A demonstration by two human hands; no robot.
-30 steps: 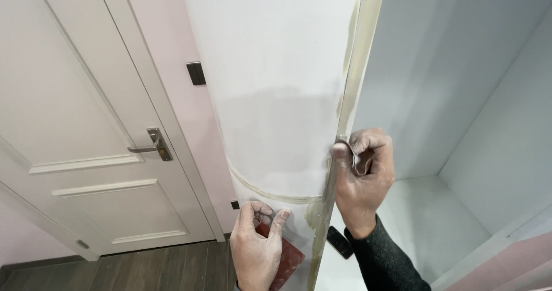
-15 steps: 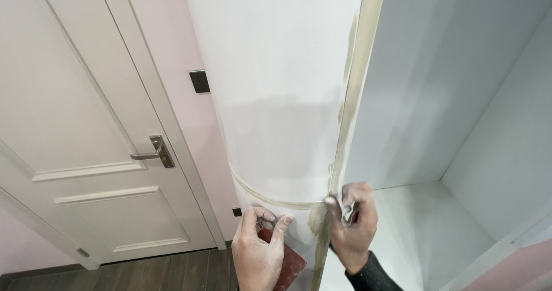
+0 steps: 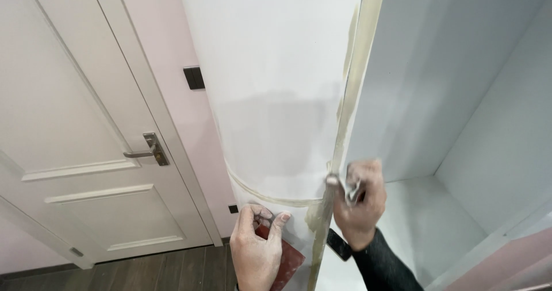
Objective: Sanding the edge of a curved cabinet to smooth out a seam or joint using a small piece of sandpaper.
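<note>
A tall white panel (image 3: 276, 95) stands upright in the middle of the view, its face smooth and matt, with a duller grey patch across its lower half. Its right edge (image 3: 352, 95) is a raw strip, beige and rough, smeared with pale filler. A thin curved beige line crosses the panel low down.

The right hand (image 3: 359, 202) is closed around a small metal scraper (image 3: 345, 187), pinched tight between thumb and fingers, with the thin bright blade touching the panel's right edge just above the curved line. The hand is dusted white, and a dark ribbed sleeve (image 3: 382, 268) covers the wrist. A dark handle-like piece (image 3: 339, 245) shows just below that hand, beside the edge; it may be part of the tool, though the view is too blurred to be sure.

The left hand (image 3: 256, 245) rests flat on the panel's lower face, fingers curled, pressing a dark red sheet (image 3: 287, 253) with a gritty look, likely sandpaper, against the surface.

Right of the panel is the inside of a white cabinet (image 3: 460, 124), plain smooth walls and a flat shelf. Left of the panel are a pink wall (image 3: 167, 32) carrying a black square switch (image 3: 194, 78), and a white moulded door (image 3: 75, 153) with a metal lever handle (image 3: 146, 150). Dark wood flooring (image 3: 172, 271) lies below the door.
</note>
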